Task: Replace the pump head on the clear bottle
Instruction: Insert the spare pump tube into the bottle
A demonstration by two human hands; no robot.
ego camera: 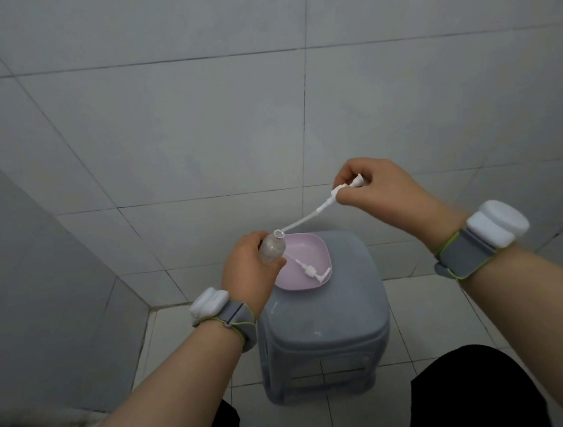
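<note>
The left hand [249, 271] is wrapped around the small clear bottle [271, 247], holding it tilted above the near left edge of the pink dish [314, 248], with its open mouth turned up and to the right. The right hand [379, 191] pinches a white pump head [348, 186] between thumb and fingertips, raised well clear of the bottle; its thin dip tube [303, 220] arcs down so that its tip sits at or just inside the bottle mouth. Whether this pump is going in or coming out cannot be told. A 2nd white pump head [315, 272] lies loose in the dish, which rests on a grey plastic stool [325, 329] over a tiled floor.

The bottle looks empty and light, thin-walled plastic that would dent under a hard squeeze, so a firm hold around the body below the shoulder seems best. The dip tube bends visibly and is likely too floppy to steer by; the rigid collar of the pump is the sensible place to grip, both for guiding the tube and for turning the threads. Smooth plastic may slip if the fingers are wet.
</note>
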